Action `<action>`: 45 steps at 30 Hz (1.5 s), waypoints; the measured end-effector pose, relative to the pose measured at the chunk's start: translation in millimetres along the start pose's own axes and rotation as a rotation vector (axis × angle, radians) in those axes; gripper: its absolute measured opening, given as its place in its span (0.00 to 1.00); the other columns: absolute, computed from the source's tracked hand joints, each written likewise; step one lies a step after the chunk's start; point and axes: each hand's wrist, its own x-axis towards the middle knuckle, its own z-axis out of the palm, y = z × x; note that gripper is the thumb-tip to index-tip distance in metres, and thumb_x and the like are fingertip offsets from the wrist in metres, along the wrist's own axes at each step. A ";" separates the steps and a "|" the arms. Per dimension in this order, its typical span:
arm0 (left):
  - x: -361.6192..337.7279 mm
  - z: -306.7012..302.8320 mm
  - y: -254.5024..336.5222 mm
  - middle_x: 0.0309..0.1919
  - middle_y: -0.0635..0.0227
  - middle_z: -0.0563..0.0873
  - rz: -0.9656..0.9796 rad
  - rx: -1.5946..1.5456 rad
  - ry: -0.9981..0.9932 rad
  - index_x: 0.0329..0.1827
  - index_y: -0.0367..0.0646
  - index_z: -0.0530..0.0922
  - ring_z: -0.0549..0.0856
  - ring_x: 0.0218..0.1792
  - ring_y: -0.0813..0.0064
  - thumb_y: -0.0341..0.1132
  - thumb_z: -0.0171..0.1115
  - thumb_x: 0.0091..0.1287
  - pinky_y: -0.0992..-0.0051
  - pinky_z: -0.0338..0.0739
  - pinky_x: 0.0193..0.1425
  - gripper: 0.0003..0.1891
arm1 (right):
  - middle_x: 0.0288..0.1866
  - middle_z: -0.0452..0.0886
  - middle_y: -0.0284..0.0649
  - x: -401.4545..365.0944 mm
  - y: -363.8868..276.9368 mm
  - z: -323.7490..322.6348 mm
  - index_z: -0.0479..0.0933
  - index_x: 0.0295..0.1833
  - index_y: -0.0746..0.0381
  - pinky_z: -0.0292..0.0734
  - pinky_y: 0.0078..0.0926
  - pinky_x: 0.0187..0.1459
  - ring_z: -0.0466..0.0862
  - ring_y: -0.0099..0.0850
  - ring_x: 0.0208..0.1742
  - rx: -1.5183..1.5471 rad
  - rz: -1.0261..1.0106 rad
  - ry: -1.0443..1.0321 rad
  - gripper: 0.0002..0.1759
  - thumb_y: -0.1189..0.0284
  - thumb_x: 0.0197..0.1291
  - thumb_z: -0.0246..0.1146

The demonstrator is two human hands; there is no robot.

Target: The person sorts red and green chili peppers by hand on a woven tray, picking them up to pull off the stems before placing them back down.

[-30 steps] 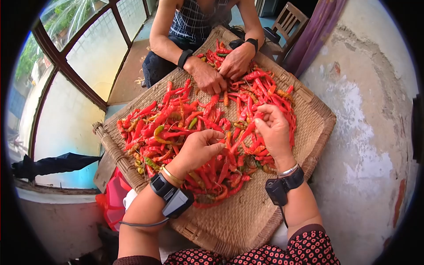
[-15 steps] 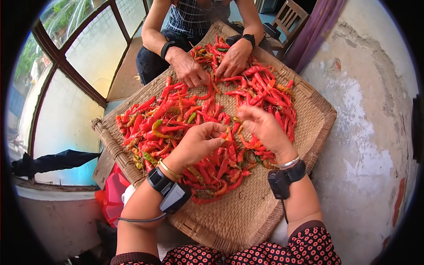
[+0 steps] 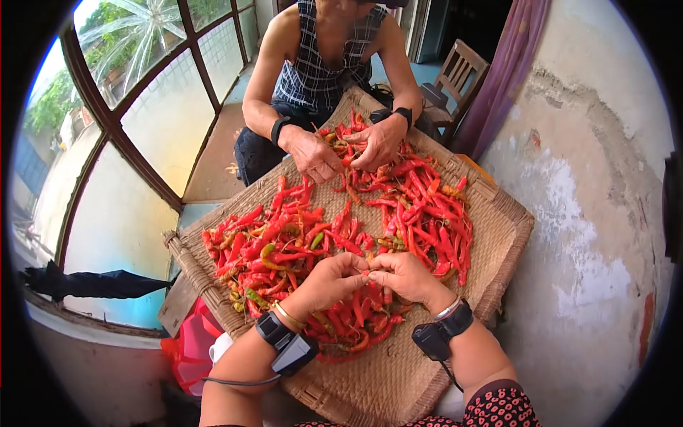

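My left hand (image 3: 331,282) and my right hand (image 3: 408,277) meet fingertip to fingertip above the pile of red chili peppers (image 3: 274,238). Thumb and forefinger of my left hand pinch a small chili pepper, of which only a bit shows. My right hand is pinched closed against the same spot; what lies between its fingers is hidden. Below and around both hands lie more red chilies, with a few green and yellow ones among them. A second heap of chilies (image 3: 434,224) lies to the right on the woven tray (image 3: 405,363).
Across the tray sits another person, whose left hand (image 3: 378,144) and right hand (image 3: 313,156) work among chilies at the far end. Windows and a folded black umbrella (image 3: 99,283) are on the left, a worn wall (image 3: 569,213) on the right, a wooden chair (image 3: 459,78) behind.
My right hand has come down and left, from raised and apart to touching my left fingertips. The view has tilted upward. The other person's hands have drawn closer together.
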 end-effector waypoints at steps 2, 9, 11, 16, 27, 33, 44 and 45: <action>-1.5 0.1 5.3 0.29 0.79 0.79 -0.027 0.036 0.002 0.44 0.41 0.75 0.75 0.26 0.91 0.34 0.58 0.68 0.87 0.71 0.28 0.07 | 0.30 0.79 0.30 -1.1 -1.4 -0.5 0.78 0.43 0.66 0.71 0.14 0.27 0.76 0.16 0.24 -0.059 -0.024 0.022 0.08 0.73 0.62 0.59; 4.3 -4.1 -11.0 0.30 0.75 0.81 -0.053 0.113 -0.095 0.47 0.38 0.76 0.81 0.29 0.85 0.33 0.54 0.70 0.82 0.78 0.34 0.09 | 0.23 0.77 0.30 -8.8 -11.9 -29.7 0.78 0.33 0.66 0.71 0.15 0.25 0.75 0.17 0.22 0.178 -0.056 0.155 0.11 0.70 0.63 0.59; 1.4 -3.3 -4.5 0.33 0.73 0.82 -0.085 0.302 -0.129 0.48 0.37 0.76 0.82 0.32 0.84 0.31 0.55 0.69 0.82 0.79 0.38 0.09 | 0.26 0.79 0.34 -4.1 -1.7 -36.1 0.76 0.43 0.68 0.70 0.15 0.24 0.75 0.18 0.22 0.304 -0.117 0.402 0.13 0.67 0.65 0.58; 0.3 -0.1 -1.3 0.34 0.73 0.82 -0.062 0.386 -0.187 0.47 0.37 0.76 0.82 0.32 0.84 0.30 0.57 0.67 0.82 0.79 0.37 0.09 | 0.35 0.80 0.40 4.3 -1.4 -21.6 0.54 0.69 0.70 0.71 0.13 0.23 0.77 0.19 0.23 0.275 0.084 0.385 0.34 0.67 0.64 0.59; 3.8 -1.7 -4.8 0.32 0.73 0.82 0.076 -0.148 0.063 0.47 0.36 0.76 0.80 0.30 0.85 0.27 0.58 0.66 0.83 0.77 0.32 0.09 | 0.31 0.82 0.46 -2.1 -5.5 0.8 0.78 0.43 0.66 0.75 0.28 0.37 0.83 0.34 0.32 -0.258 -0.085 0.003 0.14 0.66 0.56 0.64; 3.9 -6.5 -6.6 0.27 0.62 0.83 0.170 0.411 0.169 0.44 0.37 0.77 0.84 0.29 0.71 0.34 0.60 0.63 0.72 0.78 0.34 0.11 | 0.22 0.77 0.31 -5.8 -3.7 -26.7 0.77 0.34 0.67 0.72 0.19 0.27 0.76 0.19 0.23 -0.261 0.140 -0.161 0.06 0.74 0.58 0.60; -2.4 3.8 -7.4 0.38 0.55 0.82 0.140 1.097 -0.126 0.48 0.42 0.77 0.82 0.40 0.55 0.41 0.63 0.57 0.61 0.77 0.43 0.18 | 0.29 0.81 0.50 12.1 19.9 -7.2 0.79 0.35 0.67 0.76 0.36 0.38 0.82 0.44 0.34 -0.518 0.007 0.213 0.16 0.63 0.52 0.65; -2.2 4.5 -10.3 0.38 0.55 0.82 0.136 1.092 -0.129 0.48 0.42 0.77 0.82 0.40 0.55 0.41 0.63 0.57 0.61 0.77 0.43 0.18 | 0.28 0.81 0.48 14.1 29.1 -3.1 0.79 0.35 0.66 0.75 0.34 0.36 0.82 0.42 0.32 -0.614 0.015 0.180 0.15 0.63 0.52 0.65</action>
